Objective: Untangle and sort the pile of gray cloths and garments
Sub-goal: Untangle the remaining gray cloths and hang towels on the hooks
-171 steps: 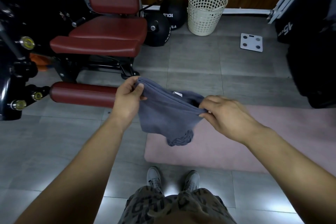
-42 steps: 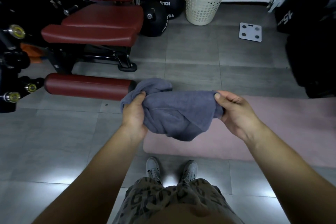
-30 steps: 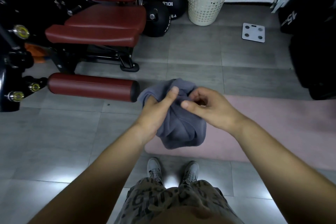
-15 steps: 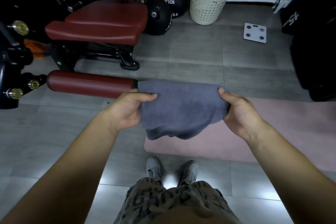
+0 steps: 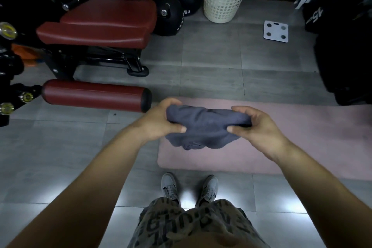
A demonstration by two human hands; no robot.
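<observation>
Presently we are holding a bunched gray cloth [image 5: 205, 125] at the centre of the frame, our left hand [image 5: 159, 123] gripping its left end and our right hand [image 5: 259, 127] pinching its right end, its lower folds hanging over what seems a pink mat [image 5: 312, 139].

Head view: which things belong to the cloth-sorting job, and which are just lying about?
Job: gray cloth, gripped by left hand and right hand.
Lying about: white basket, floor scale, pink mat, red gym seat, black medicine ball.
</observation>
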